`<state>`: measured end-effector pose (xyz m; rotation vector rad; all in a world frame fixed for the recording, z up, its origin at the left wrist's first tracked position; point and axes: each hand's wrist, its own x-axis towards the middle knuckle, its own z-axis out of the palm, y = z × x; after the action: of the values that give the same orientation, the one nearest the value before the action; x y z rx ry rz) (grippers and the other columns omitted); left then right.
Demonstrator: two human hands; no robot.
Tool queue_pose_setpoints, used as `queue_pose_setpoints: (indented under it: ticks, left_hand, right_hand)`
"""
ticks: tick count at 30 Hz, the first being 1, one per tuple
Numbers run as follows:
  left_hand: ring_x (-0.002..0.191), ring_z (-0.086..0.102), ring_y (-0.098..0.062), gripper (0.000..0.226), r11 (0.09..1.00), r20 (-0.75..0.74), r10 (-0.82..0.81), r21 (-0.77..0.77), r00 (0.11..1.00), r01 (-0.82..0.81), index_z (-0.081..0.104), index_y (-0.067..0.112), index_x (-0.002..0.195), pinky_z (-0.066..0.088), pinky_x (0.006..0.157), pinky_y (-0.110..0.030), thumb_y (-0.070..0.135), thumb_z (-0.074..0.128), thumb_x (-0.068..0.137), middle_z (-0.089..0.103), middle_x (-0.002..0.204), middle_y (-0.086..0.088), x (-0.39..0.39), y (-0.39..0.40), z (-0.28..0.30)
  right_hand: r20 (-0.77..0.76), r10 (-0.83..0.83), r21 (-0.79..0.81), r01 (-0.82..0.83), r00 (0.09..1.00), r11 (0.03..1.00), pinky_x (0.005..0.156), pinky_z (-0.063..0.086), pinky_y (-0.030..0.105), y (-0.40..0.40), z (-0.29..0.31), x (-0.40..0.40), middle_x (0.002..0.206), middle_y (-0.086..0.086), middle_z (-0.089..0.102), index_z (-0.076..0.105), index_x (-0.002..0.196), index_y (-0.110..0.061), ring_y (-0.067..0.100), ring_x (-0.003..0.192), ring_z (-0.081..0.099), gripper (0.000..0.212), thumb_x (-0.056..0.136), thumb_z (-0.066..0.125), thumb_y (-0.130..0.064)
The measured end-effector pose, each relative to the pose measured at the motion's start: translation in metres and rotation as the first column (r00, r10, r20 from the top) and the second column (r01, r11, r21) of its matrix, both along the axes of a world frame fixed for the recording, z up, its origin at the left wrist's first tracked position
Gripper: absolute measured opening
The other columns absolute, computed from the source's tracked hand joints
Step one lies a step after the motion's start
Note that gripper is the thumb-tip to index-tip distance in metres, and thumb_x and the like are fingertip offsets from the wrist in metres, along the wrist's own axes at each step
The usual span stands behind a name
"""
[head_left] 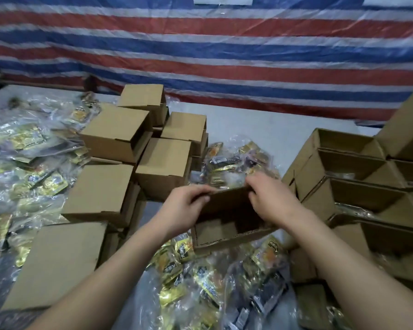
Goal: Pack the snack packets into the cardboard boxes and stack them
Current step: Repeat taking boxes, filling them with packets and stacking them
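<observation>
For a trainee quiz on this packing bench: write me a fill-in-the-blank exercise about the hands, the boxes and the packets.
1. Both hands, left hand and right hand, grip the open brown cardboard box by its ____ edge.
2. The closed brown cardboard boxes are stacked to the person's ____.
3. The row of open-topped brown cardboard boxes stands to the person's ____.
4. The gold foil snack packets lie in clear ____ bags.

Missing words: top; left; right; plastic

A: left side's walled off, closed boxes stacked in a row, packets heaped behind them.

B: right's the same with open boxes. Only bare table is the strip up the middle toward the tarp, past the small packet pile.
</observation>
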<state>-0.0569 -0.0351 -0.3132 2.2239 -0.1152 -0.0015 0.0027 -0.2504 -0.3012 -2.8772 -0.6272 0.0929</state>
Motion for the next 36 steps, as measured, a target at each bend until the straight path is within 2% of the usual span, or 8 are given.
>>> queue_pose_setpoints:
  ticks: [4, 6, 9, 12, 21, 26, 31, 36]
  left_hand:
    - [0.099, 0.065, -0.014, 0.024, 0.973, -0.201, 0.132, -0.160, 0.971, -0.165, 0.066, 0.023, 0.111, 0.048, 0.066, -0.013, 0.034, 0.046, 0.103, 0.070, 0.107, 0.000, 0.003, -0.002, -0.059]
    - [0.107, 0.061, -0.019, 0.028, 0.971, -0.303, 0.236, 0.042, 0.923, -0.234, 0.057, 0.015, 0.128, 0.045, 0.076, -0.017, 0.024, 0.044, 0.104, 0.064, 0.124, -0.008, 0.001, 0.014, -0.097]
    - [0.123, 0.055, -0.026, 0.048, 0.925, -0.446, 0.272, 0.366, 0.853, -0.104, 0.041, 0.010, 0.144, 0.044, 0.096, -0.032, 0.003, 0.045, 0.097, 0.054, 0.139, -0.013, -0.008, 0.047, -0.153]
    - [0.127, 0.051, -0.028, 0.052, 0.830, -0.512, 0.229, 0.547, 0.828, 0.108, 0.038, 0.010, 0.139, 0.041, 0.101, -0.033, 0.008, 0.054, 0.089, 0.046, 0.142, -0.014, -0.013, 0.076, -0.187]
    - [0.146, 0.022, -0.033, 0.099, 0.639, -0.557, 0.167, 0.689, 0.814, 0.341, -0.001, 0.011, 0.156, 0.029, 0.117, -0.042, 0.016, 0.065, 0.084, 0.018, 0.160, -0.016, 0.010, 0.107, -0.237]
    - [0.142, 0.031, -0.030, 0.098, 0.648, -0.559, 0.125, 0.672, 0.820, 0.359, 0.009, 0.011, 0.155, 0.029, 0.117, -0.037, 0.032, 0.069, 0.081, 0.033, 0.154, -0.010, 0.022, 0.112, -0.253]
    - [0.131, 0.043, -0.025, 0.060, 0.629, -0.514, 0.119, 0.701, 0.850, 0.336, 0.046, 0.020, 0.127, 0.036, 0.109, -0.033, 0.051, 0.065, 0.080, 0.049, 0.138, -0.006, 0.024, 0.116, -0.253]
    - [0.110, 0.056, -0.025, 0.068, 0.684, -0.402, 0.105, 0.694, 0.910, 0.228, 0.053, 0.022, 0.108, 0.043, 0.091, -0.032, 0.079, 0.056, 0.070, 0.062, 0.117, -0.005, 0.024, 0.119, -0.218]
  right_hand:
    - [-0.130, -0.119, -0.026, 0.116, 0.984, 0.993, 0.082, 0.046, 0.035, -0.035, -0.065, -0.026, 0.110, 0.003, 0.054, 0.054, 0.115, -0.015, 0.025, 0.102, 0.059, 0.016, 0.099, 0.051, -0.018]
    - [-0.204, -0.173, -0.056, 0.165, 0.964, 0.985, 0.083, 0.047, 0.034, -0.043, -0.097, -0.043, 0.119, 0.003, 0.055, 0.052, 0.126, -0.017, 0.023, 0.102, 0.059, 0.025, 0.101, 0.047, -0.017]
    - [-0.261, -0.242, -0.095, 0.225, 0.935, 0.970, 0.086, 0.046, 0.032, -0.049, -0.130, -0.064, 0.121, 0.003, 0.054, 0.051, 0.125, -0.019, 0.020, 0.103, 0.056, 0.024, 0.102, 0.043, -0.014]
    - [-0.251, -0.273, -0.028, 0.275, 0.929, 0.961, 0.086, 0.046, 0.029, -0.049, -0.138, -0.067, 0.116, 0.000, 0.054, 0.053, 0.120, -0.021, 0.017, 0.103, 0.054, 0.019, 0.103, 0.045, -0.018]
    - [-0.234, -0.322, 0.014, 0.334, 0.918, 0.942, 0.088, 0.047, 0.027, -0.040, -0.138, -0.058, 0.107, -0.007, 0.052, 0.055, 0.117, -0.025, 0.013, 0.103, 0.056, 0.019, 0.099, 0.052, -0.029]
    - [-0.174, -0.332, -0.059, 0.327, 0.927, 0.943, 0.108, 0.036, 0.034, -0.040, -0.137, -0.064, 0.124, -0.010, 0.053, 0.051, 0.133, -0.030, 0.012, 0.118, 0.050, 0.041, 0.093, 0.055, -0.038]
    - [-0.195, -0.322, -0.071, 0.314, 0.926, 0.947, 0.117, 0.025, 0.037, -0.040, -0.134, -0.068, 0.128, -0.012, 0.052, 0.049, 0.136, -0.030, 0.012, 0.123, 0.047, 0.047, 0.089, 0.052, -0.038]
    - [-0.270, -0.272, -0.042, 0.271, 0.924, 0.962, 0.122, 0.008, 0.043, -0.041, -0.121, -0.068, 0.136, -0.017, 0.043, 0.044, 0.140, -0.031, 0.008, 0.133, 0.038, 0.054, 0.087, 0.051, -0.033]
